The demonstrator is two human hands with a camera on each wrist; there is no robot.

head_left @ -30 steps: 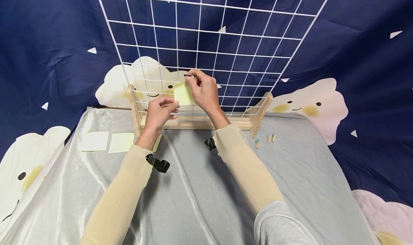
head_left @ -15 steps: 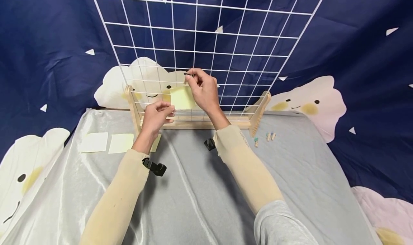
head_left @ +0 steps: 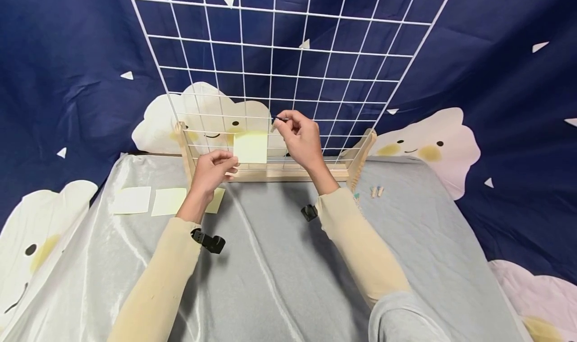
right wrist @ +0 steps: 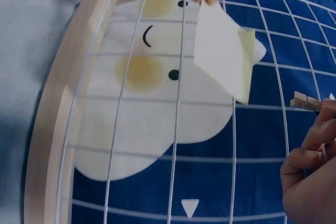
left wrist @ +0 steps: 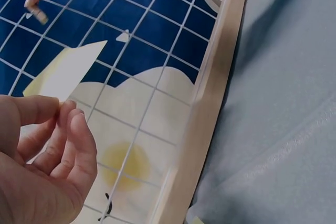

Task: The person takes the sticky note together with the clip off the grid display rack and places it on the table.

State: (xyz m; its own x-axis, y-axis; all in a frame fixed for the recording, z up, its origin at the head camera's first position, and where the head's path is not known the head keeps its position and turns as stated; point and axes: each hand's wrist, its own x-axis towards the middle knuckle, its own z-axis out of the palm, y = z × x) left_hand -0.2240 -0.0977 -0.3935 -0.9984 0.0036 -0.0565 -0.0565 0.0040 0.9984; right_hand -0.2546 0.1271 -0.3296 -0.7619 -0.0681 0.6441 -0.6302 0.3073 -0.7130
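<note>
A pale yellow sticky note is pinched at its lower left corner by my left hand, in front of the white wire grid. In the right wrist view the note has a bent, brighter yellow strip along one edge. My right hand pinches a small wooden clothespin with a dark end, just right of the note and apart from it. The left wrist view also shows this clothespin near the grid wires.
A wooden base holds the grid upright. White paper, a yellow note and another partly hidden note lie on the grey cloth at left. Several small clothespins lie at right.
My left hand has brought the note down and slightly left, and it now faces squarely. My right hand has moved right and down with the clothespin, away from the note.
</note>
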